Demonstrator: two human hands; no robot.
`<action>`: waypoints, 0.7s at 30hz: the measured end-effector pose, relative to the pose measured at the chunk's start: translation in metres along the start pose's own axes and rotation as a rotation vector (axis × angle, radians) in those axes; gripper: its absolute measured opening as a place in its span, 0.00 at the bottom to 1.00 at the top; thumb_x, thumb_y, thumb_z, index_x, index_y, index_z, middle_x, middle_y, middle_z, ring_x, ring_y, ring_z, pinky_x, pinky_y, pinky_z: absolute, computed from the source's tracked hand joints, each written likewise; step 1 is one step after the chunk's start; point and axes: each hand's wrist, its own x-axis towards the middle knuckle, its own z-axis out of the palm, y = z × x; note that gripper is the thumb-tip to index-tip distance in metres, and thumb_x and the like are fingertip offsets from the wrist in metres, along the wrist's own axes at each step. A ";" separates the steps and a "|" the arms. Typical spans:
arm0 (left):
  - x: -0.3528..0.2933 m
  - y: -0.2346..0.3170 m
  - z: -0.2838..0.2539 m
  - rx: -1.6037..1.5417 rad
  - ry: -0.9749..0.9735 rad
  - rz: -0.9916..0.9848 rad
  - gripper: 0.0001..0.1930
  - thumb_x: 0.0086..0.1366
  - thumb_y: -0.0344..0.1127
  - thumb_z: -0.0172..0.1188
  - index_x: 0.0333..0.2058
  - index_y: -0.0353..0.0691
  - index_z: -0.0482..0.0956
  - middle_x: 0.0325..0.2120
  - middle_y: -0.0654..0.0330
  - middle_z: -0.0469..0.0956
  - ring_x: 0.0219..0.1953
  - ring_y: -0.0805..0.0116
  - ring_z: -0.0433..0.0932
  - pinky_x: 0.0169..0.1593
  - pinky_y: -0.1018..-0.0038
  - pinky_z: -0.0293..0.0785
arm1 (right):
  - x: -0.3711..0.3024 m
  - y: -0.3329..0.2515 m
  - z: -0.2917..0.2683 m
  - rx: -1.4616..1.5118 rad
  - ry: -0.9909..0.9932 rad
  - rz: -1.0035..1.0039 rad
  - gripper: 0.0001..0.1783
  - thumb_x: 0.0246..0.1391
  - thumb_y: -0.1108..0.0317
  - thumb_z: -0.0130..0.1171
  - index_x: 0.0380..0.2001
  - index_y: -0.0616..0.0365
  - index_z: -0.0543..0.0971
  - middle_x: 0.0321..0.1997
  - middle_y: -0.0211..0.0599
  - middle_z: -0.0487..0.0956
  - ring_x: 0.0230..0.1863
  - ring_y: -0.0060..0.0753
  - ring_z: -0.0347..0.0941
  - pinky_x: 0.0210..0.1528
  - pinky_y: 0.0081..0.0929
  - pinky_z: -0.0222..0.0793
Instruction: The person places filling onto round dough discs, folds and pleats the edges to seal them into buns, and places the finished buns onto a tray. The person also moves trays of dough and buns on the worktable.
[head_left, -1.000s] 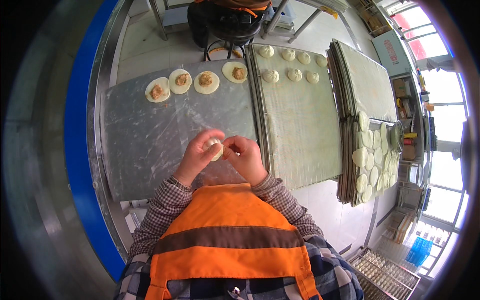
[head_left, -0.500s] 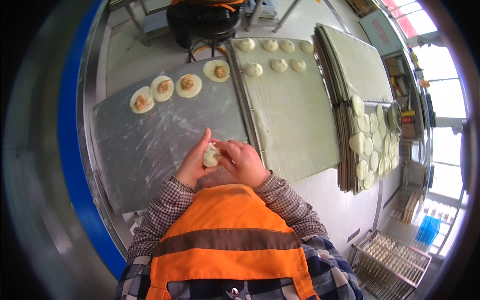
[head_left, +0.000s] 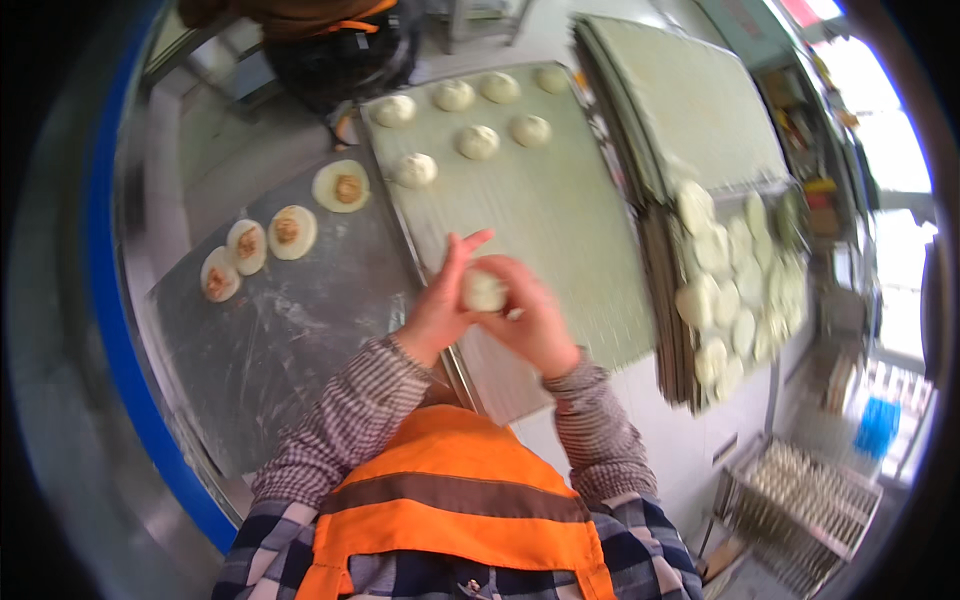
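Observation:
A stuffed bun, round and pale, sits between my hands over the near part of the tray. My right hand curls round it, with fingers on the far side and thumb on the near side. Against its left side rests my left hand, fingers stretched out and pointing away from me. On the grey work surface to the left lie several flat dough rounds topped with brown filling, among them one dough round. Finished buns, including one bun, stand in rows at the tray's far end.
To the right rises a stack of trays, its nearer part covered with flat pale dough pieces. Beyond the work surface is another person. A metal rack stands at the lower right, near a blue crate.
Both hands have carried the bun rightward, from over the grey surface to over the tray. My right hand now wraps the bun, and my left fingers have straightened. The view has shifted.

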 end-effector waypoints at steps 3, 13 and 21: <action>0.036 0.028 -0.004 0.566 0.187 0.402 0.22 0.70 0.53 0.52 0.50 0.41 0.76 0.41 0.64 0.77 0.43 0.72 0.76 0.48 0.73 0.74 | 0.053 0.049 -0.056 -0.087 0.172 0.084 0.29 0.43 0.76 0.70 0.52 0.54 0.74 0.33 0.28 0.78 0.23 0.13 0.67 0.24 0.16 0.67; 0.091 0.192 -0.181 1.980 0.637 0.179 0.42 0.44 0.43 0.73 0.58 0.35 0.67 0.58 0.45 0.66 0.61 0.51 0.66 0.62 0.64 0.64 | 0.205 0.186 -0.139 -0.516 0.164 0.245 0.32 0.46 0.67 0.68 0.56 0.54 0.71 0.48 0.47 0.78 0.47 0.45 0.75 0.51 0.37 0.71; 0.114 0.213 -0.176 2.017 0.589 -0.203 0.33 0.36 0.40 0.75 0.43 0.36 0.74 0.42 0.48 0.76 0.46 0.51 0.75 0.50 0.63 0.72 | 0.140 0.158 -0.134 -0.452 0.317 0.168 0.31 0.51 0.70 0.65 0.59 0.54 0.69 0.56 0.44 0.73 0.35 0.30 0.79 0.39 0.27 0.75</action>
